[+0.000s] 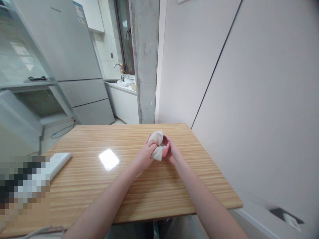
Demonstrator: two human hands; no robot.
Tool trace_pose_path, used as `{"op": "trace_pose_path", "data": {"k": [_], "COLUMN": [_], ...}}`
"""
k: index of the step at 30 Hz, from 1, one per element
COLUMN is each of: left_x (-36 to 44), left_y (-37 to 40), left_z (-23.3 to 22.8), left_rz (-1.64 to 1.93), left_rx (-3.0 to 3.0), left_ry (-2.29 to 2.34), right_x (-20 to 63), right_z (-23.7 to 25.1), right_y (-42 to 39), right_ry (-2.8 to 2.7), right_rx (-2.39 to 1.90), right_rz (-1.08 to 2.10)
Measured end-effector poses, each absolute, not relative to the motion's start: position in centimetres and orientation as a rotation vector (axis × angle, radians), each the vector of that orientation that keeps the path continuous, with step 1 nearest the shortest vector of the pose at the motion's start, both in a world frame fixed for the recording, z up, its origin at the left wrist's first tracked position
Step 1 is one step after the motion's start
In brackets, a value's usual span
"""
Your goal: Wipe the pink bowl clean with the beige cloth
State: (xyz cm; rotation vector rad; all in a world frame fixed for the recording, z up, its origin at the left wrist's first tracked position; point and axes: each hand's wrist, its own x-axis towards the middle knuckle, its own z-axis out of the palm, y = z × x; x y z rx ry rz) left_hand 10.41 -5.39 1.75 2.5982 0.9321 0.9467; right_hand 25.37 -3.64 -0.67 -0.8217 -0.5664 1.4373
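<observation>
A small pink bowl [165,149] sits on the far right part of the wooden table [119,186]. My right hand [173,152] wraps around the bowl's right side and grips it. My left hand [146,153] grips a beige cloth [156,139], which is pressed into and over the bowl's left rim. Part of the cloth hangs down in front of the bowl. The bowl's inside is mostly hidden by the cloth.
A flat white object [58,162] lies near the table's left side, beside a blurred-out patch. A white wall runs along the table's right edge. Beyond the table stand a concrete pillar [144,59], a fridge [72,56] and a counter with a sink faucet [119,70].
</observation>
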Motion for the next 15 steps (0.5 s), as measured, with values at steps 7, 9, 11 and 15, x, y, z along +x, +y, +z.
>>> {"op": "trace_pose_path", "data": {"k": [7,9,11,15], "left_x": [10.4,10.6,10.7,10.8], "left_y": [-5.4,-5.6,-5.6,-5.3], "left_z": [1.7,1.7,1.6,1.2], "left_rz": [0.942,0.956,0.986,0.983], "left_rx": [2.625,2.632,2.636,2.636], "left_ry": [0.891,0.943,1.017,1.055], "right_x": [25.2,25.0,24.7,24.5], "right_z": [-0.6,-0.9,-1.2,-1.9], "right_y": [-4.1,-4.1,-4.1,-3.9], "right_ry": [-0.527,-0.52,-0.524,-0.551], "right_rx": [-0.762,-0.762,-0.775,-0.829], "right_rz": [1.489,1.461,1.449,1.464]}}
